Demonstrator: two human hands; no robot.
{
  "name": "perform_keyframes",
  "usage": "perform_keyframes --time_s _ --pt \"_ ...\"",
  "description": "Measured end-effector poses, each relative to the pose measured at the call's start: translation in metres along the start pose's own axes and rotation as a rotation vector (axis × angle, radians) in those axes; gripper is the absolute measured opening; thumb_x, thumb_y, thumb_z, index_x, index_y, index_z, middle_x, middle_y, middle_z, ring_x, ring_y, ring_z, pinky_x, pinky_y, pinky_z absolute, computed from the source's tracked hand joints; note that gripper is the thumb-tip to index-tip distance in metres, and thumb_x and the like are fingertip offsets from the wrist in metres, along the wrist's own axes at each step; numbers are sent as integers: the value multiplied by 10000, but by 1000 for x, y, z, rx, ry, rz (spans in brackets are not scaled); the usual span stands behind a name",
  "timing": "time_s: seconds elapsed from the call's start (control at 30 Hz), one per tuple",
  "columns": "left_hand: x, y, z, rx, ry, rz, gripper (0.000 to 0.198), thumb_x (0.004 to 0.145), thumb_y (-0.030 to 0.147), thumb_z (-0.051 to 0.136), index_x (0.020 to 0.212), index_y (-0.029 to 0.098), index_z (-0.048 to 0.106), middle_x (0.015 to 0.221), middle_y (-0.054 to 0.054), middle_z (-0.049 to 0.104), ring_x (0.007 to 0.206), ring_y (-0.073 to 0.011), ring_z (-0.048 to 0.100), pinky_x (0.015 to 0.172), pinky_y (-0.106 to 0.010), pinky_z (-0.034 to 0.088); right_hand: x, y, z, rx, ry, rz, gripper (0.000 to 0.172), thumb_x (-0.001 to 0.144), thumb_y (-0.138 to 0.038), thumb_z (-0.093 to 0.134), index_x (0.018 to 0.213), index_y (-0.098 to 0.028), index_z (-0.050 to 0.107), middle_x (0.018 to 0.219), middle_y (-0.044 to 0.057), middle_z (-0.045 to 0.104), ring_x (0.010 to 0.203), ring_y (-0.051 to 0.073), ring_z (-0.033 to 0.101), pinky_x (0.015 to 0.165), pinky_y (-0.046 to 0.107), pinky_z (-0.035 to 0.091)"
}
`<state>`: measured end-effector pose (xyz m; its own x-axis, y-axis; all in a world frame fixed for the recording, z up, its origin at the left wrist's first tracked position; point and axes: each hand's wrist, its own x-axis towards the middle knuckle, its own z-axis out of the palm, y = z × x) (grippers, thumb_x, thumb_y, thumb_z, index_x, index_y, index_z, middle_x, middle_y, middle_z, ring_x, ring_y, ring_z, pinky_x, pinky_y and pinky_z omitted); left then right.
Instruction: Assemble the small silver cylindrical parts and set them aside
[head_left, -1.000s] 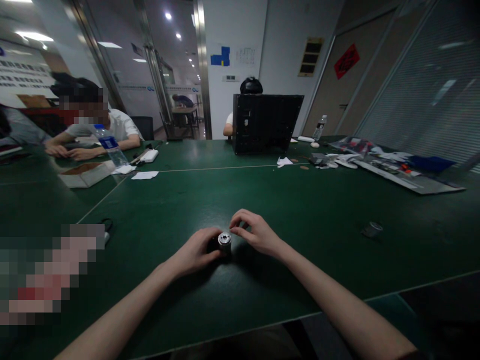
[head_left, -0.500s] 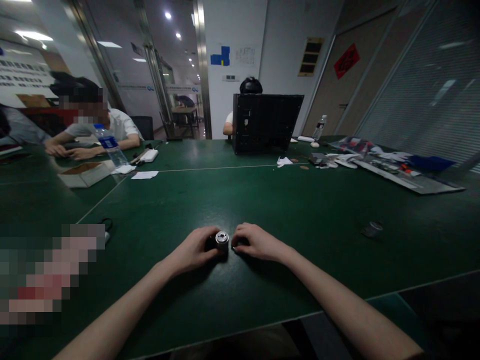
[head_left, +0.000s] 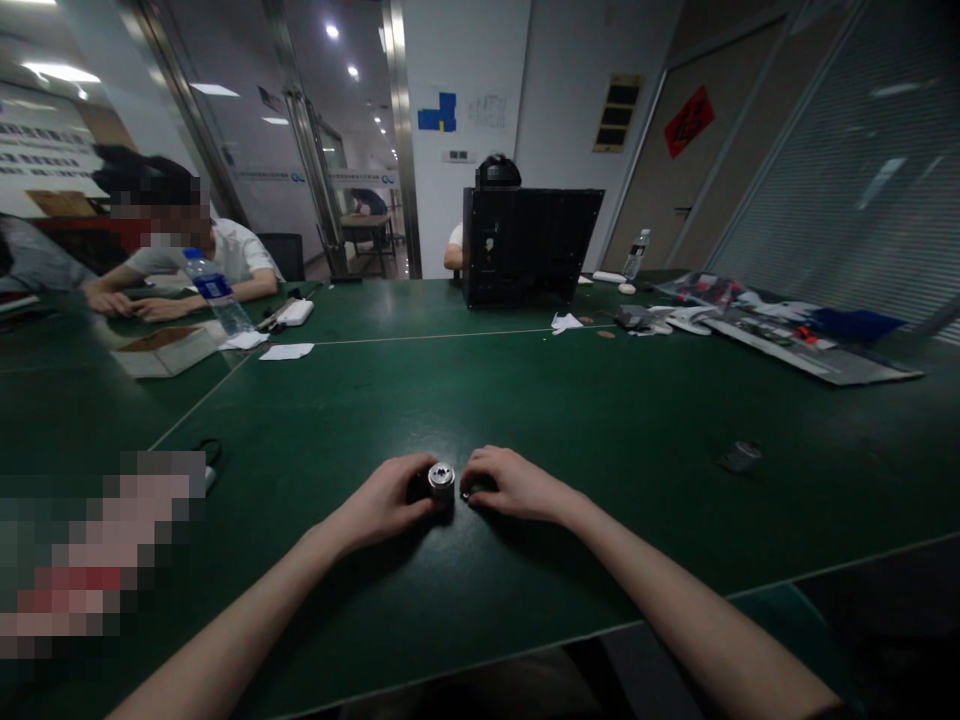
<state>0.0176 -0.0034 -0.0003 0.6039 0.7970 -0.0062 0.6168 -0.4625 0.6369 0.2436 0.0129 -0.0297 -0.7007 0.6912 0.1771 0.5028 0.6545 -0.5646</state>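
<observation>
A small silver metal cylinder (head_left: 442,481) stands upright on the green table (head_left: 525,400), its round top face showing a dark patterned opening. My left hand (head_left: 397,492) wraps round it from the left, thumb in front and fingers behind. Just to the right, my right hand (head_left: 504,482) rests on the table with fingers curled and tips pinched near the cylinder. A tiny dark, shiny piece shows at those fingertips, too small to name. A gap separates the right fingertips from the cylinder. Farther right on the table lies another small grey cylindrical metal part (head_left: 742,457).
A black box-like case (head_left: 532,248) stands at the far edge, a person behind it. Another person sits far left, near a water bottle (head_left: 215,290) and an open white box (head_left: 166,352). Papers and a board (head_left: 810,350) with loose items lie at the right back.
The whole view has shifted slightly. Both hands keep nearly the same pose, and the cylinder stays in the left hand.
</observation>
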Motion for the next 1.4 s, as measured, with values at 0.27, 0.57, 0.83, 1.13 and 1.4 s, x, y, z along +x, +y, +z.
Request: perform_keyframes --time_s 0.27,0.57,0.83,1.13,1.4 --pt "0 4 -2 -16 -5 -15 324 776 307 613 1071 176 590 1045 -62 632 929 -226 580 846 -325 439 0 0 0 -22 0 -1 126 801 -173 609 915 -172 664 914 49 642 876 175 570 803 312 416" --pt "-1 1 -1 -12 -1 -13 332 787 312 600 1093 186 579 1069 -65 624 963 -231 567 870 -336 432 -1 -3 -4 -9 -6 16 157 788 -195 633 941 -171 659 936 55 645 898 181 572 815 319 414" --pt "1 -2 1 31 -11 -14 275 795 313 567 1034 178 581 1011 -57 627 895 -212 563 812 -302 428 0 -5 -5 -28 -24 26 164 793 -200 622 949 -164 656 945 56 644 890 176 566 810 304 409" --pt "0 2 -1 4 -18 -31 296 795 323 581 1049 171 588 1023 -63 626 910 -221 564 817 -306 428 -1 -1 -2 -23 -30 34 175 808 -234 619 970 -180 661 954 51 634 896 176 555 805 304 405" --pt "0 3 -2 -14 -31 -30 294 796 329 583 1046 173 581 1027 -61 623 912 -217 565 828 -308 432 1 -2 -1 -27 -24 36 152 802 -222 625 942 -175 664 940 55 627 899 178 555 811 307 402"
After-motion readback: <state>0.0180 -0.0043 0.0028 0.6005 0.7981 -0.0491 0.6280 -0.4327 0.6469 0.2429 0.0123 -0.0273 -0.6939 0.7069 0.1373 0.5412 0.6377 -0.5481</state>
